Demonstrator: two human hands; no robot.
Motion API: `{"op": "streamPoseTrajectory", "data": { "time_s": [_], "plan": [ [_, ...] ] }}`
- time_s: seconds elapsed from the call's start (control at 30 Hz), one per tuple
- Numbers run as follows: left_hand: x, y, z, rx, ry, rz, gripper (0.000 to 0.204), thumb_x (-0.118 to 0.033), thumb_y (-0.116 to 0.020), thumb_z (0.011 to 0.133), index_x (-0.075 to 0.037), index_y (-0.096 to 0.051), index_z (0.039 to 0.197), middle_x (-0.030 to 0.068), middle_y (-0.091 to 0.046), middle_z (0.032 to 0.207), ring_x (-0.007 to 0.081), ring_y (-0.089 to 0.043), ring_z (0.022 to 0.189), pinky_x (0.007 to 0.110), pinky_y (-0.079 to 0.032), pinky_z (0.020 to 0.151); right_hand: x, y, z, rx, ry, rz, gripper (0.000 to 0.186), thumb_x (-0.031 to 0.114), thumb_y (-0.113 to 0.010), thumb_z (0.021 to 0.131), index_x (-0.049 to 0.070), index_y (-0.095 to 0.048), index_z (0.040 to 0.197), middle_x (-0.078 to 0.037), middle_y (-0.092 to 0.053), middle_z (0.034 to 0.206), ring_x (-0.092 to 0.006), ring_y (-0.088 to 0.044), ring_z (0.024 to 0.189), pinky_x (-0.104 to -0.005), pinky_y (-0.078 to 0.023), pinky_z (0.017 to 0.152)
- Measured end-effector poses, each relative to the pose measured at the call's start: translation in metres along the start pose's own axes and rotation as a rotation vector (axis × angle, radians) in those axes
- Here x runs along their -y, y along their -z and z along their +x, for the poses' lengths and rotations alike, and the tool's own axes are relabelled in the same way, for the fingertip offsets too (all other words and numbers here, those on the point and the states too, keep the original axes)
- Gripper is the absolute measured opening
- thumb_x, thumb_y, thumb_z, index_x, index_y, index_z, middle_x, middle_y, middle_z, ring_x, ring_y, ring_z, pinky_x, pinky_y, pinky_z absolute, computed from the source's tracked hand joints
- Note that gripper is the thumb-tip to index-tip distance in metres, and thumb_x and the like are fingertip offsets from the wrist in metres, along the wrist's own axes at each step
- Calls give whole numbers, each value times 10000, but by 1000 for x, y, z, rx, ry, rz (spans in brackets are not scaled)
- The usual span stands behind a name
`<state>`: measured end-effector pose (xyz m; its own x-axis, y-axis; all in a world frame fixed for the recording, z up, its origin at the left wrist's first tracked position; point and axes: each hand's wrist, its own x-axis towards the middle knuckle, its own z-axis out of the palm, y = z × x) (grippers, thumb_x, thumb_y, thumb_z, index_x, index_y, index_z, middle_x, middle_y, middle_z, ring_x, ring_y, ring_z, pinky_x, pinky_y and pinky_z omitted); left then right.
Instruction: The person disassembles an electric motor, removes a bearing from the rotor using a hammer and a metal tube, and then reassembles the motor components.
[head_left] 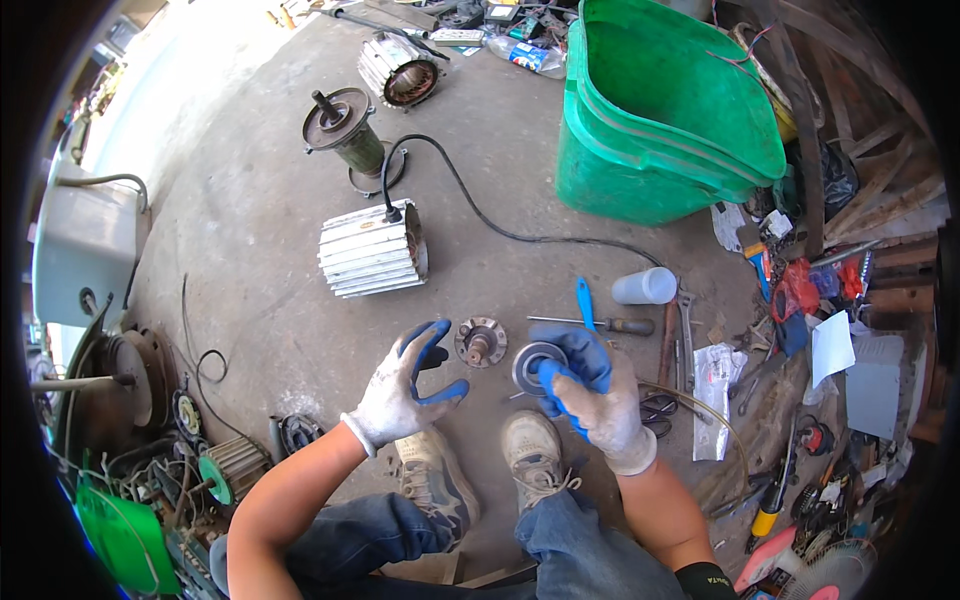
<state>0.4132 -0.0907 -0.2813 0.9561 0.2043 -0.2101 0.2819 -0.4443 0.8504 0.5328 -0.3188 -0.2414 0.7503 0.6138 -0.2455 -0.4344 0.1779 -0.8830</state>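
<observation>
Both my hands wear white work gloves with blue-coated fingers. My right hand (590, 385) grips a round metal ball bearing (537, 368), held up above the floor in front of my right shoe. My left hand (408, 385) is empty, its thumb and fingers spread apart. Just beyond it on the floor stands a round, slotted metal disc with a short shaft (481, 343) rising from its middle; neither hand touches it. Past that lies a white finned motor housing (372, 250) with a black cable running off to the right.
A green bin (665, 130) stands at the far right. Near my right hand lie a screwdriver (600, 324), a blue-handled brush (585, 300), a translucent cup (645, 287), a hammer (668, 345) and a wrench (686, 340). Farther off sit a rotor with flanges (350, 135) and another motor housing (402, 70).
</observation>
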Motion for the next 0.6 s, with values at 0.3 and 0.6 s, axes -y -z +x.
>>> {"op": "streamPoseTrajectory", "data": {
  "time_s": [0.3,0.6],
  "plan": [
    [-14,10,17,181,-27,131,832,-286,-819,799,-65,-411,1489,238,-520,1386,387,-588,1223,414,-508,1012,-31,-14,29,231,315,-785,463,37,-583,935,-10,-515,1391,-225,-612,1270,-306,-651,1014,-362,-527,900],
    [-4,-15,42,31,-284,541,865,-346,-873,691,-156,-502,1449,204,-439,1492,407,-461,1336,515,-395,1100,-45,73,-31,-188,3,-385,397,67,-600,979,-15,-531,1362,-97,-643,1181,-121,-621,945,-289,-530,826]
  ]
}}
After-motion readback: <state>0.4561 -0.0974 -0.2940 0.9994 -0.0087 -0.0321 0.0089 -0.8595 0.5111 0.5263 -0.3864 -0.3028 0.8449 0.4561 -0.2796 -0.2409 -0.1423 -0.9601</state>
